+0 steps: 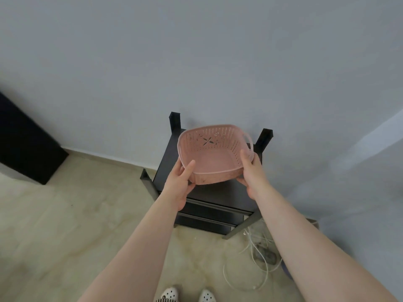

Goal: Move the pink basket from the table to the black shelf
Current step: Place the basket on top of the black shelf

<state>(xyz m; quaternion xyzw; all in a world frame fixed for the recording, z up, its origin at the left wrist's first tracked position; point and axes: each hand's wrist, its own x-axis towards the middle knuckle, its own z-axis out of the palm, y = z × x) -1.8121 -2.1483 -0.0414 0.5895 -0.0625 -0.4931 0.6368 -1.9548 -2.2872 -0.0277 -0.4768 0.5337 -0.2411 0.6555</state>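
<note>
The pink basket [214,152], empty and perforated, hangs tilted toward me above the top of the black shelf [220,194]. My left hand [180,182] grips its near left corner, thumb over the rim. My right hand [250,171] holds its right side, thumb inside the rim near the small handle. The shelf stands against a grey-white wall, its corner posts rising above the top board. Lower boards show beneath the front edge. I cannot tell whether the basket's bottom touches the top board.
A dark piece of furniture [24,144] stands at the left against the wall. White cables [259,258] lie tangled on the beige floor to the right of the shelf. My patterned shoes [187,295] are at the bottom edge.
</note>
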